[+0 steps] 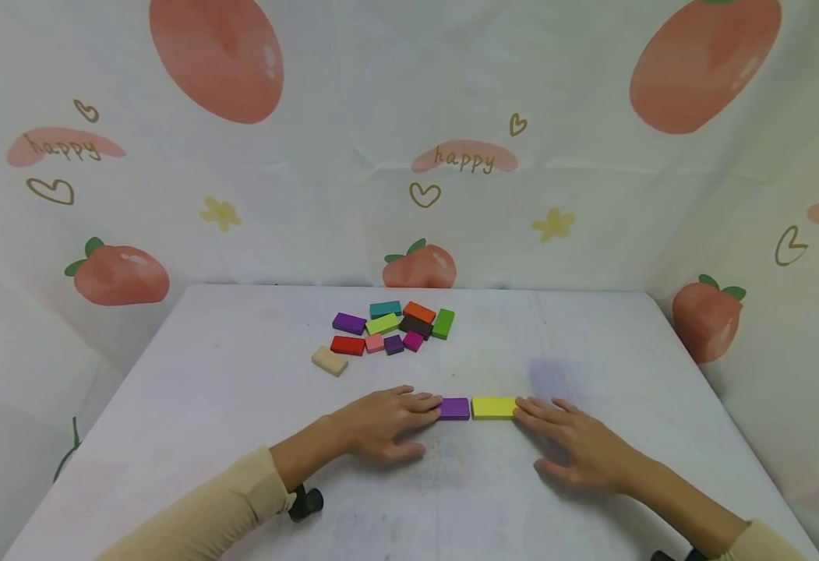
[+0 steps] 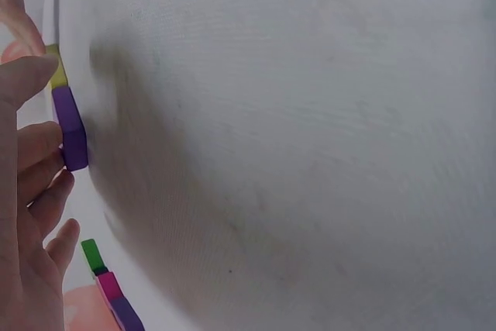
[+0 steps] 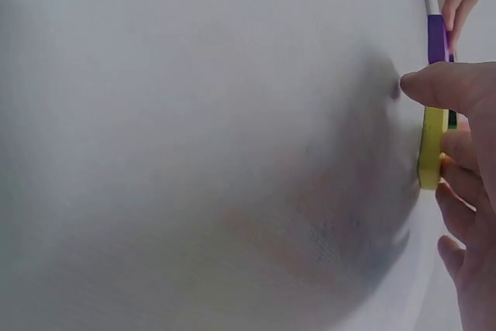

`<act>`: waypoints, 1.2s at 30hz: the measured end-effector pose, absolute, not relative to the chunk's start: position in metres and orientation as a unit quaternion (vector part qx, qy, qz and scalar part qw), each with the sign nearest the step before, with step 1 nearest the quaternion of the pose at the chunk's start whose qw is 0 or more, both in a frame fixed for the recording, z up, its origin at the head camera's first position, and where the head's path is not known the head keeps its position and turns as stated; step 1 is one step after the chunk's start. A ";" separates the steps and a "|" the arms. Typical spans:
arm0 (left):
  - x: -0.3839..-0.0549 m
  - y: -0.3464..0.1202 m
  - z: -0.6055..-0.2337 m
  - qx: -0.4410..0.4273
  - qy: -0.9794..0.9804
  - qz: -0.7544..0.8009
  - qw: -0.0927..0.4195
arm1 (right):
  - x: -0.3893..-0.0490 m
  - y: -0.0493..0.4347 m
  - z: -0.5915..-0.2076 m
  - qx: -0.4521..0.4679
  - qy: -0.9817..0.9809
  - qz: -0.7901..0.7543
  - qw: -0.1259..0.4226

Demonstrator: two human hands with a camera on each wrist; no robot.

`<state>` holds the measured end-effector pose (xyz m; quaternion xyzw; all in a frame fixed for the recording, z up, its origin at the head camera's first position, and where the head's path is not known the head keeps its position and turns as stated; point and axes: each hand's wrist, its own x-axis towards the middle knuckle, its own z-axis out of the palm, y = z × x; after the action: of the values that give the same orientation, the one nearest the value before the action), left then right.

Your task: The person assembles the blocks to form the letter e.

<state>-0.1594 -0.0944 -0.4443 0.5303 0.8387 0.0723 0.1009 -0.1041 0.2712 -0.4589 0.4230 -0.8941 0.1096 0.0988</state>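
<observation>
Two flat blocks lie end to end on the white table, a narrow gap between them in the head view. The purple block [image 1: 454, 409] is on the left, and the yellow block [image 1: 493, 408] is on the right. My left hand [image 1: 388, 425] has its fingertips on the outer end of the purple block, its thumb held apart. From the other side, my right hand [image 1: 580, 444] touches the yellow block's outer end with fairly straight fingers. Fingertips cover the outer ends of both blocks. In the left wrist view the purple block [image 2: 70, 129] stands beside the left fingers.
Farther back, left of centre, lies a loose group of several coloured blocks, among them a red block [image 1: 348, 345], a green block [image 1: 443, 324] and a beige block [image 1: 329, 361]. A patterned cloth [image 1: 339, 210] hangs behind the table [image 1: 241, 389].
</observation>
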 end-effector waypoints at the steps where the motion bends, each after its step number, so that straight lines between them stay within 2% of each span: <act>1: -0.159 -0.094 -0.445 0.531 0.839 0.071 0.100 | -0.103 0.271 -0.459 0.424 -0.893 0.111 0.099; 22: -0.153 -0.090 -0.443 0.538 0.833 0.077 0.102 | -0.094 0.265 -0.454 0.442 -0.881 0.098 0.135; 36: -0.151 -0.092 -0.443 0.545 0.830 0.072 0.094 | -0.094 0.265 -0.454 0.450 -0.877 0.100 0.136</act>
<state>-0.1507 -0.0923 -0.4435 0.5453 0.8298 0.0721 0.0941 -0.0940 0.2648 -0.4536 0.4496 -0.8771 0.1003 0.1357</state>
